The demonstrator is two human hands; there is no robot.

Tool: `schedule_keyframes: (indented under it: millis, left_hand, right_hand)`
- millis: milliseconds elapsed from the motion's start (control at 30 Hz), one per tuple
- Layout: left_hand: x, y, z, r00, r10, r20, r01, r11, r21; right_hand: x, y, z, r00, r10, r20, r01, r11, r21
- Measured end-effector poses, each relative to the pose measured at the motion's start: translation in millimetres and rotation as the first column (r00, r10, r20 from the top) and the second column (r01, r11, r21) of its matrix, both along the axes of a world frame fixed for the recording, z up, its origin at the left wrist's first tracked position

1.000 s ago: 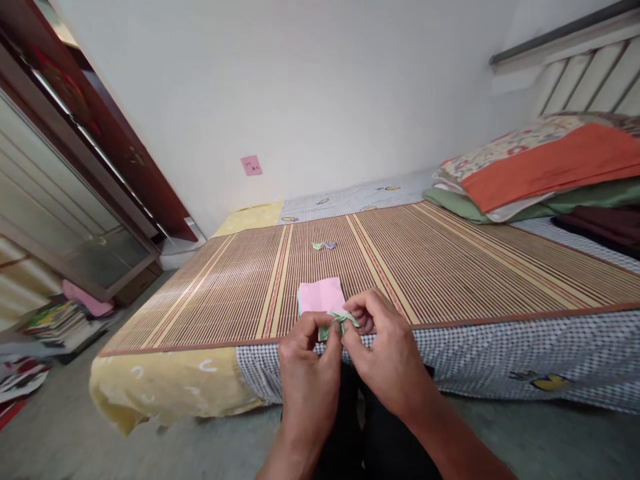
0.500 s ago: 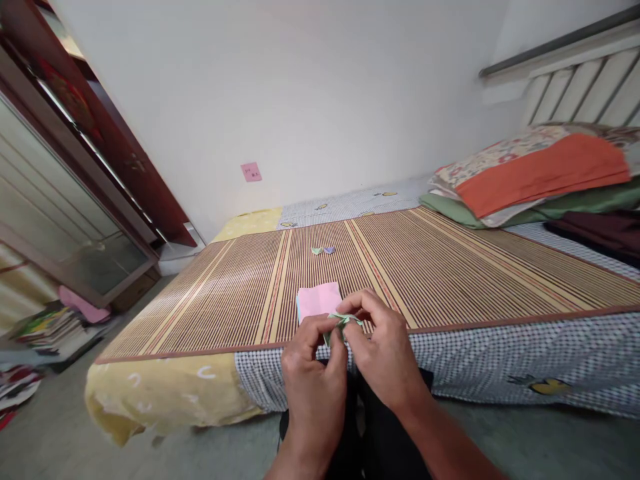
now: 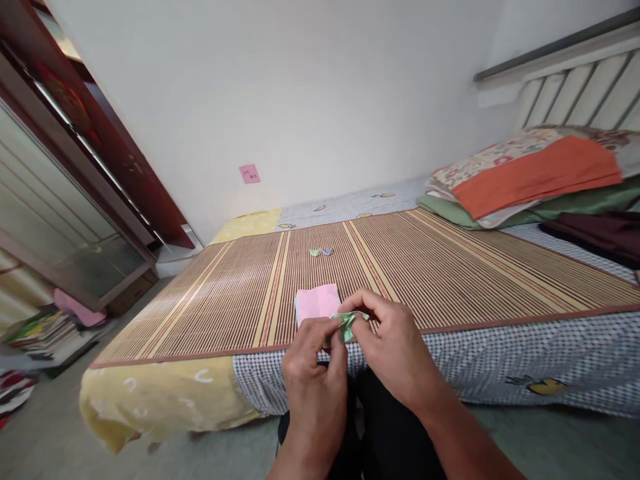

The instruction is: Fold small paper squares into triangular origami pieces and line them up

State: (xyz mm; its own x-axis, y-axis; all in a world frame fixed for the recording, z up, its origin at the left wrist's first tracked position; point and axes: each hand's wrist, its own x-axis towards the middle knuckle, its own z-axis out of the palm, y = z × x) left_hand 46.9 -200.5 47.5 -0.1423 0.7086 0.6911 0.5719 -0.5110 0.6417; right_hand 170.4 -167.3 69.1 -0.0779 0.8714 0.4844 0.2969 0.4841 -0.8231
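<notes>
A small piece of folded green paper (image 3: pixel 347 326) is held between both hands, just above the near edge of the bed mat. My left hand (image 3: pixel 316 373) pinches its left side between thumb and fingers. On the right side, my right hand (image 3: pixel 395 347) grips the paper with thumb and forefinger. Behind my left hand lies a stack of square paper with a pink sheet (image 3: pixel 317 300) on top, partly covered by the fingers. Farther back on the mat sit two small folded pieces, one green (image 3: pixel 315 253) and one purple (image 3: pixel 327 252).
The striped mat (image 3: pixel 225 287) covers the bed. Folded bedding with an orange band (image 3: pixel 540 177) lies at the right. A pink note (image 3: pixel 249 174) is on the wall. Books (image 3: pixel 43 333) stand low at the left.
My right hand has shifted slightly to the right, and more of the green paper shows between the hands. The view has moved a little.
</notes>
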Motion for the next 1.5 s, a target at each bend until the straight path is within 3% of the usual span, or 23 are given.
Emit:
schedule_keyframes:
  millis: [200, 433, 700, 933, 1500]
  left_hand:
    - [-0.7, -0.2, 0.9, 0.987, 0.074, 0.145, -0.051, 0.986, -0.157]
    - [-5.8, 1.7, -1.1, 0.952, -0.048, 0.303, 0.134, 0.954, -0.269]
    - [-14.7, 5.8, 1.3, 0.94, -0.109, 0.324, 0.222, 0.915, -0.336]
    - [-12.7, 11.2, 4.5, 0.867, -0.15, 0.476, 0.32, 0.899, -0.298]
    - [-19.1, 4.4, 12.5, 0.914, -0.144, 0.379, 0.294, 0.88, -0.374]
  right_hand:
    - [-6.4, -2.1, -3.4, 0.994, 0.037, -0.098, -0.041, 0.998, -0.041]
    - [-8.8, 1.1, -7.6, 0.99, 0.05, -0.132, -0.062, 0.994, -0.088]
    - [-7.4, 4.3, -18.0, 0.994, 0.012, 0.111, -0.04, 0.967, 0.253]
    - [-0.6, 3.7, -15.0, 0.98, -0.02, 0.2, -0.038, 0.958, 0.284]
    - [-0.3, 2.6, -11.3, 0.968, -0.016, 0.252, -0.047, 0.969, 0.242]
